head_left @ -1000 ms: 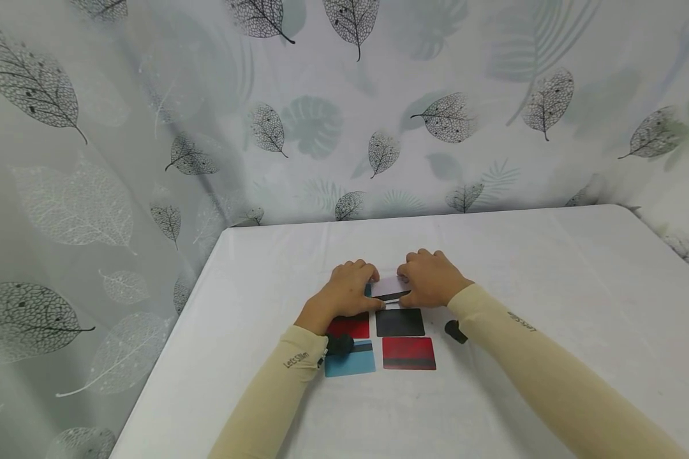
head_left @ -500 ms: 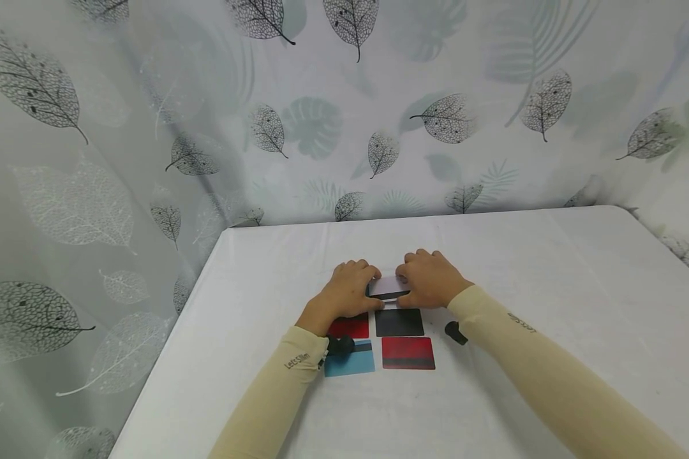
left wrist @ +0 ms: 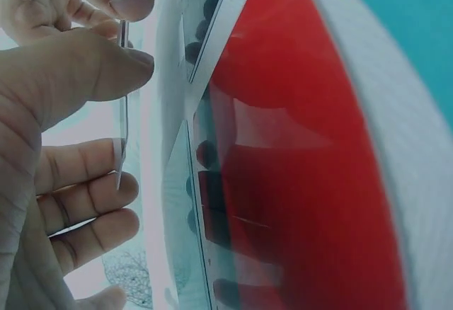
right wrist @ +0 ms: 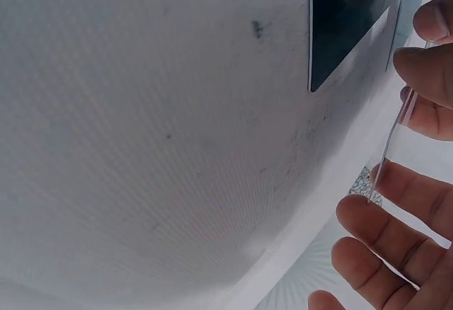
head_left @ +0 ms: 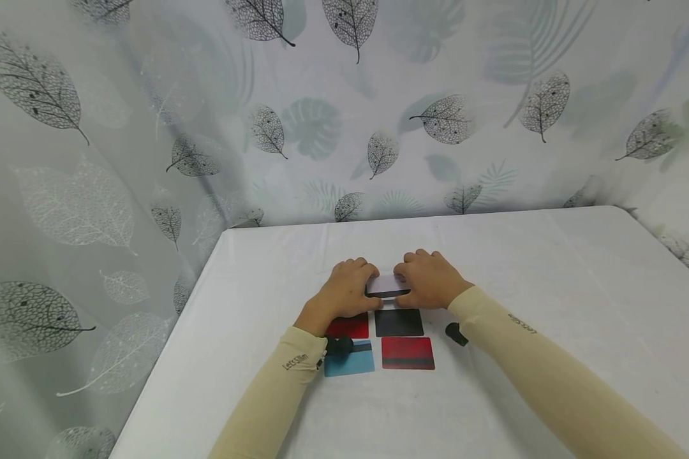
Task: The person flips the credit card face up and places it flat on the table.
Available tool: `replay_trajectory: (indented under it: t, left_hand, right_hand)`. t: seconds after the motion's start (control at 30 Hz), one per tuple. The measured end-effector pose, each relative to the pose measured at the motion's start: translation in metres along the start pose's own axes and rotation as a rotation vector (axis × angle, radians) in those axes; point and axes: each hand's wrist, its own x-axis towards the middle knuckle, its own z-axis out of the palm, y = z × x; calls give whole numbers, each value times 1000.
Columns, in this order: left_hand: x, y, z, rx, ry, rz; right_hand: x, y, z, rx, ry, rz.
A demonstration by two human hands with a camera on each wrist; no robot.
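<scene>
Both hands hold one pale lilac card (head_left: 386,284) with a dark stripe between them, at the far side of several cards. My left hand (head_left: 349,288) pinches its left end between thumb and fingers; my right hand (head_left: 432,278) does the same at the right end. Edge-on, the card shows as a thin line (left wrist: 124,122) in the left wrist view, raised off the cloth. A black card (head_left: 399,322) lies just nearer than the hands. Beside it is a red card (head_left: 348,327), partly hidden behind the left wrist.
In the nearer row lie a blue card (head_left: 349,360) and a second red card (head_left: 407,353). Black wrist cameras hang at the left (head_left: 339,345) and right (head_left: 455,333) sleeves. White cloth (head_left: 540,280) covers the table, with a leaf-print curtain (head_left: 321,115) behind.
The lilac card has turned from slightly slanted to nearly level and shifted a little left. A blue patch seen at its left end is hidden now. The hands have barely moved.
</scene>
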Motion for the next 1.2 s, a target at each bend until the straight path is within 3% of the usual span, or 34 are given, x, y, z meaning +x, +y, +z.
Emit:
replay_trajectory:
  t: [0.83, 1.2]
  left_hand:
    - [-2, -4, -6, -46, 58, 38]
    - [-3, -7, -10, -50, 76, 1]
  right_hand:
    - [0, -2, 3, 37, 31, -17]
    - [2, -5, 3, 44, 46, 0]
